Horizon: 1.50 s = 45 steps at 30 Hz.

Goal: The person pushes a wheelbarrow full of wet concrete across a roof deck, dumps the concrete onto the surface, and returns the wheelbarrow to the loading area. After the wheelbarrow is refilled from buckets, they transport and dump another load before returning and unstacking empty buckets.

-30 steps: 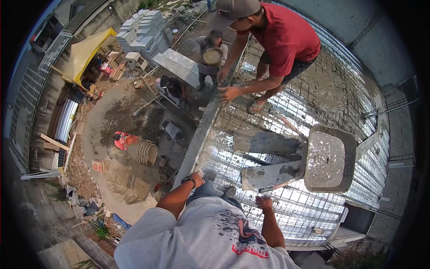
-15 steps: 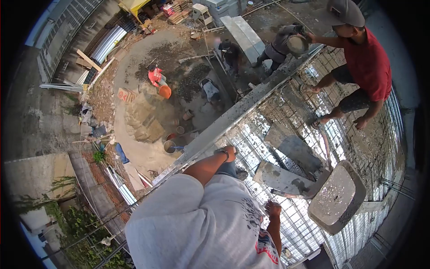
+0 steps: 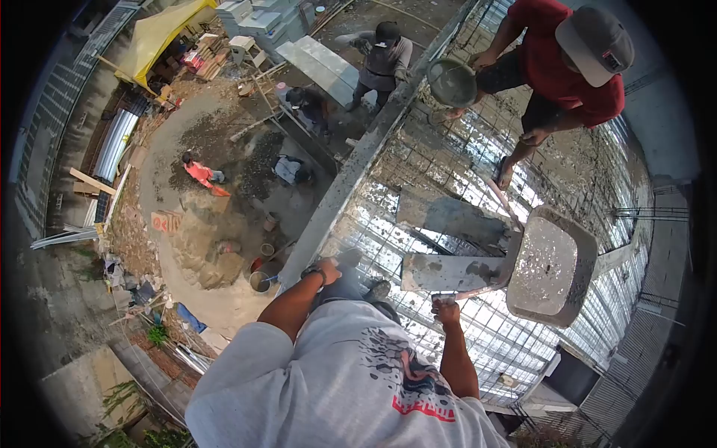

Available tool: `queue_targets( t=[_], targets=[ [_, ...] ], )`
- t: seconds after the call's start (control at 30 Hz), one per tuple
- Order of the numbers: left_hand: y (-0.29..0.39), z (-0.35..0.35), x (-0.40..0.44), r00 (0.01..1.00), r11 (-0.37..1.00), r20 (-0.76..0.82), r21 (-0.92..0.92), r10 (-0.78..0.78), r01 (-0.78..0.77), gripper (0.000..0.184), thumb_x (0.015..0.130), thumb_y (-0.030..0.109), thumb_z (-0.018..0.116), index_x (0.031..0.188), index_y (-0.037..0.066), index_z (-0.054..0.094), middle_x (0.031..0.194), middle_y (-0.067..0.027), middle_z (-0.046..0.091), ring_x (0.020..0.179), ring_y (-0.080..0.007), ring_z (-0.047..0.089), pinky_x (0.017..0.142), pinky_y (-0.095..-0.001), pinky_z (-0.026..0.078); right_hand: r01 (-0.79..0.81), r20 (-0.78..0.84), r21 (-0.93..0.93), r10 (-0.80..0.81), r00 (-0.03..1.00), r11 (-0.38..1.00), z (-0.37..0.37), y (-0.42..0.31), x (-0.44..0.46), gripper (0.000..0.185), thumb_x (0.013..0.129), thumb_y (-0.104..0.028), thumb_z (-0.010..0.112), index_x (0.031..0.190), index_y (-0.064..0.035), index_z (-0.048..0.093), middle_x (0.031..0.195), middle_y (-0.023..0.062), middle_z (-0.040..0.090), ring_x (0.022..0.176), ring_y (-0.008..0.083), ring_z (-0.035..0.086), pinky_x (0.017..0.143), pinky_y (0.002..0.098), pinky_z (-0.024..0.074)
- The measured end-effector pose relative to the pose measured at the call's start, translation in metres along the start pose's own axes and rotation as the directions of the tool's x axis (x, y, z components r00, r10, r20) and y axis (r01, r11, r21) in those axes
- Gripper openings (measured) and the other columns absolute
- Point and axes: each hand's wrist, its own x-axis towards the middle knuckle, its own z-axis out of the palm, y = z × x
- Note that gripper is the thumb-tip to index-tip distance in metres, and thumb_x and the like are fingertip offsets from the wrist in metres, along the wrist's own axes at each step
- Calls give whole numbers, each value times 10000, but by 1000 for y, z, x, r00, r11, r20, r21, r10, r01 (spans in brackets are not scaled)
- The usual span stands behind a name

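Note:
My right hand [image 3: 447, 310] is closed around the end of a wheelbarrow's handle [image 3: 478, 290]. The wheelbarrow [image 3: 515, 293] stands to the right, its grey tray coated with wet cement. My left hand [image 3: 326, 270], with a dark band at the wrist, rests low by my bent leg near the concrete edge; its fingers are too small to make out. Cement-smeared boards [image 3: 452, 273] lie on the rebar mesh between my hands and the tray. A co-worker in a red shirt [image 3: 556, 56] holds a bucket of grey mix [image 3: 452, 82] beyond the boards.
A concrete beam [image 3: 358, 160] edges the raised deck, with a drop to the ground on its left. Rebar mesh [image 3: 381, 194] covers the deck. Below are several co-workers, a sand heap [image 3: 213, 257], buckets [image 3: 260, 281] and a yellow tarp [image 3: 160, 37].
My right hand has reached the wheelbarrow handle. The bucket has passed from the co-worker below to the person in red, who now bends lower. My view has turned.

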Motion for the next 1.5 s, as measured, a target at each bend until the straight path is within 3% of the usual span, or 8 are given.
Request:
queue_targets(
  t=[0.27,0.37,0.43,0.63,0.73,0.83,1.17,1.5],
  targets=[
    [13,-23,38,990,981,32,135,139,-142,368,692,253,741,1013,87,674,1011,-129,673,956,-298,638,843,-378,503,-24,-113,-18,21,993,1000,14,74,5,282,766,-259,737,774,-5,617,668,73,634,570,148,593,498,302,459],
    [-4,-11,73,986,981,-24,-97,164,-166,318,672,177,744,962,64,675,970,-125,682,920,-254,654,811,-352,514,-101,-157,-66,90,984,993,10,78,-26,397,760,-345,713,846,39,663,716,120,672,595,200,625,596,343,497],
    [23,-29,63,980,976,125,-172,154,-131,327,688,141,716,991,39,649,961,-121,685,893,-215,662,793,-324,518,26,-256,-220,-83,963,975,15,127,-4,295,749,-285,761,703,-21,640,629,66,633,523,141,573,477,318,446],
    [42,-41,67,962,983,207,-67,179,-169,375,694,125,687,1044,9,616,975,-125,684,887,-202,659,784,-308,517,-21,-384,-331,-114,916,943,28,137,-21,436,756,-416,702,622,-5,647,582,112,629,532,206,597,556,369,483],
    [42,-50,81,933,972,274,-34,234,-234,461,732,83,719,1149,-11,546,1007,-138,664,763,-182,641,559,-316,500,-36,-378,-271,-72,923,962,35,123,-36,443,751,-419,704,641,7,653,595,129,637,558,228,614,574,377,488],
    [63,-67,71,948,987,287,-126,134,-102,448,718,57,708,1130,-37,560,1041,-168,659,905,-236,651,789,-322,518,-65,-413,-191,-20,911,979,57,136,-27,439,732,-417,722,706,17,664,625,146,645,590,249,633,597,372,499],
    [82,-119,91,940,994,323,-11,109,-111,484,747,38,723,1172,-60,515,1097,-201,629,952,-247,636,824,-319,510,-210,-426,-52,168,889,976,84,94,-65,555,721,-465,714,855,71,661,900,287,637,896,395,629,782,436,484],
    [95,-107,94,908,981,404,99,111,-165,474,756,28,710,1174,-69,510,1124,-203,617,998,-242,618,845,-312,498,-187,-438,50,190,879,981,103,119,-62,570,726,-452,709,879,93,636,864,277,644,853,375,641,749,421,496]
  ],
)
